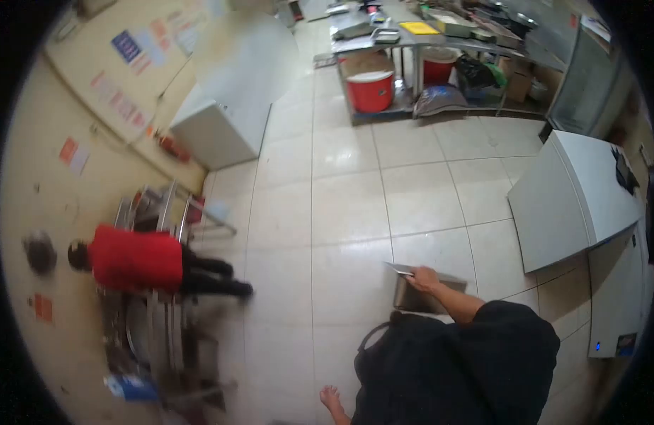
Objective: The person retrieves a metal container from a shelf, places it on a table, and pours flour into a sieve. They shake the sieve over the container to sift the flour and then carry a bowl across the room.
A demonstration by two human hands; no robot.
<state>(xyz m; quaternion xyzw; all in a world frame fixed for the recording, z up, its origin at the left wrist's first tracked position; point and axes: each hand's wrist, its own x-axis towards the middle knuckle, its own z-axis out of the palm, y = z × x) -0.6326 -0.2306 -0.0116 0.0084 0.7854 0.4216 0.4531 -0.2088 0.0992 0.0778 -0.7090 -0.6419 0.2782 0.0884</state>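
Over tiles (348,205), right hand (424,278) grips metal container (415,299); left hand (330,397) (well apart) hangs.

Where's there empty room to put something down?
Bare floor lies between the person in red and the metal box in your right hand. More lies ahead, up to the metal table. That table is crowded with trays, and red buckets and a bag crowd underneath.

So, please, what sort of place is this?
Probably the kitchen of a food business: it shows a crowded metal worktable, a large red bucket beneath, and a white, freezer-like cabinet.
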